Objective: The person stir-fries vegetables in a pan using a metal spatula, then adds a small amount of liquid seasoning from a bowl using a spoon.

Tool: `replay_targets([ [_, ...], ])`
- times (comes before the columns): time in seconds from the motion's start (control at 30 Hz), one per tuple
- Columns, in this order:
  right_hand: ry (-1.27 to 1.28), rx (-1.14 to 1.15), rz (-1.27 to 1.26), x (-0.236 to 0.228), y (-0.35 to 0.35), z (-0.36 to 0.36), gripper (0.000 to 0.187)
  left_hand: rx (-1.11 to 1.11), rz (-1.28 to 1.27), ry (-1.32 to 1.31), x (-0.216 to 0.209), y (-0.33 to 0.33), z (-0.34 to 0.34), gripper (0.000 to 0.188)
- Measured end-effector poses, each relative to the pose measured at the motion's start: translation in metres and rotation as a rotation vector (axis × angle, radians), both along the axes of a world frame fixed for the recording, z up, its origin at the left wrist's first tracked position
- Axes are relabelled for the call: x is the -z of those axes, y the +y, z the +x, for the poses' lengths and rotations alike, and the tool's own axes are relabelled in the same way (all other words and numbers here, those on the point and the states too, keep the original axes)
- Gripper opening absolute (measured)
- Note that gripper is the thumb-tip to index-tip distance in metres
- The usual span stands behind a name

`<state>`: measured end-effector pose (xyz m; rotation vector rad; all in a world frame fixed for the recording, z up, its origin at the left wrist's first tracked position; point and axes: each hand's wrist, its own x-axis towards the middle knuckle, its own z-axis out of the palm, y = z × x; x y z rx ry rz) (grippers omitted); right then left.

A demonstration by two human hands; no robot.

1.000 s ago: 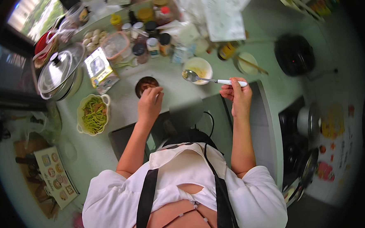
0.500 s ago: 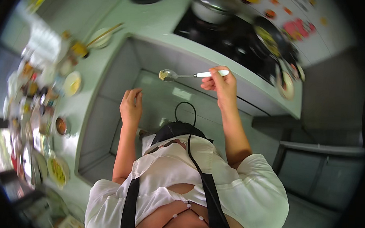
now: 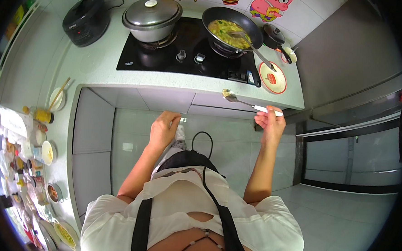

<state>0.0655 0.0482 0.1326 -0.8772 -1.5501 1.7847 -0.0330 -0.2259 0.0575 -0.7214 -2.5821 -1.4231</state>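
Observation:
My right hand (image 3: 271,124) grips a spoon (image 3: 261,109) by its white handle, held level in front of the counter edge. Its metal bowl, pointing left, carries a little pale, grainy stuff (image 3: 227,93). Loosely curled, my left hand (image 3: 163,129) hangs over the floor before my body, with nothing visible in its fingers. Beyond the spoon, a black wok (image 3: 257,31) stands on the gas hob (image 3: 145,61), with yellow-green food (image 3: 222,30) inside. A metal spatula (image 3: 259,52) rests in the wok, its handle reaching over a red-rimmed plate (image 3: 280,86).
A lidded grey pot (image 3: 152,18) sits on the left burner, beside a black cooker (image 3: 85,21). A small lidded black pan (image 3: 274,35) is behind the wok. Bowls (image 3: 48,153), jars and bottles crowd the left counter. A tall steel cabinet front (image 3: 350,60) borders the right.
My view has swung toward the hob, and I have come nearer to it. The spoon, still in my right hand, is now close to the counter edge below the wok.

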Motion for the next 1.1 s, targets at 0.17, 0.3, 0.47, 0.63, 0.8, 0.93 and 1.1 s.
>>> replay_targets([
  [0.17,0.018,0.100,0.018,-0.011,0.037,-0.049,0.014,0.063,0.014,-0.029,-0.003,0.043,-0.050,0.008],
  [0.3,0.135,0.125,0.056,-0.031,0.065,-0.114,0.019,0.053,0.050,-0.014,-0.011,0.065,-0.090,0.008],
  [0.47,0.092,0.196,0.431,-0.015,0.104,-0.180,0.018,0.084,0.085,0.053,-0.010,0.083,-0.135,0.008],
  [0.63,0.117,0.168,0.351,-0.017,0.104,-0.190,0.017,0.059,0.063,0.028,-0.025,0.092,-0.153,0.010],
  [0.8,0.151,0.070,0.257,-0.029,0.085,-0.194,0.013,-0.100,0.051,0.068,-0.030,0.068,-0.142,0.009],
  [0.93,0.179,-0.197,0.227,-0.030,0.029,-0.204,0.013,-0.346,-0.011,-0.013,-0.031,0.019,-0.090,0.010],
  [1.1,0.211,-0.529,0.064,0.010,-0.068,-0.202,0.013,-0.660,-0.116,-0.194,-0.033,-0.057,0.009,0.011],
])
